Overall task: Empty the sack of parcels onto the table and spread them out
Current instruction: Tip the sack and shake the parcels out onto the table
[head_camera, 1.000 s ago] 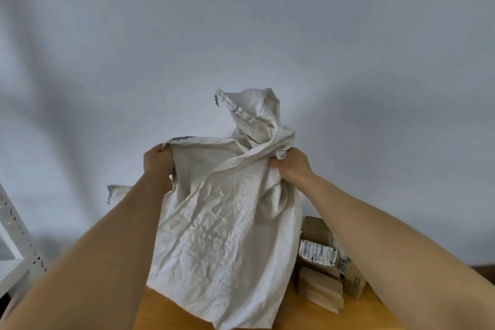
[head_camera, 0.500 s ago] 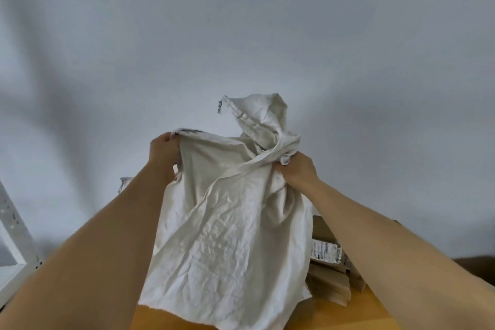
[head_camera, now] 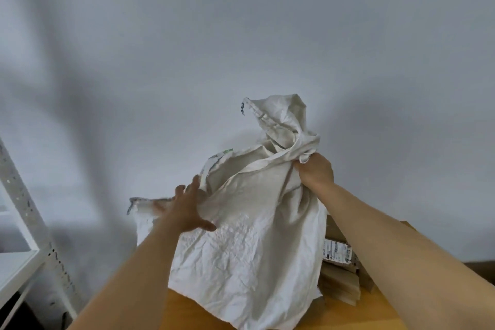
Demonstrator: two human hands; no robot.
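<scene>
A crumpled white cloth sack hangs upright over the wooden table, its bottom seam pointing up. My right hand is shut on a bunched fold near the sack's top. My left hand is off the cloth's corner, fingers spread, lying against the sack's left side. Brown cardboard parcels, one with a white label, lie on the table behind the sack at the right, partly hidden by it and my right forearm.
A white metal shelf frame stands at the left. A plain white wall fills the background. The table's orange-brown top shows below the sack.
My left hand has let go of the sack's upper left corner and dropped lower with its fingers spread. The freed corner sags. My right hand keeps its grip.
</scene>
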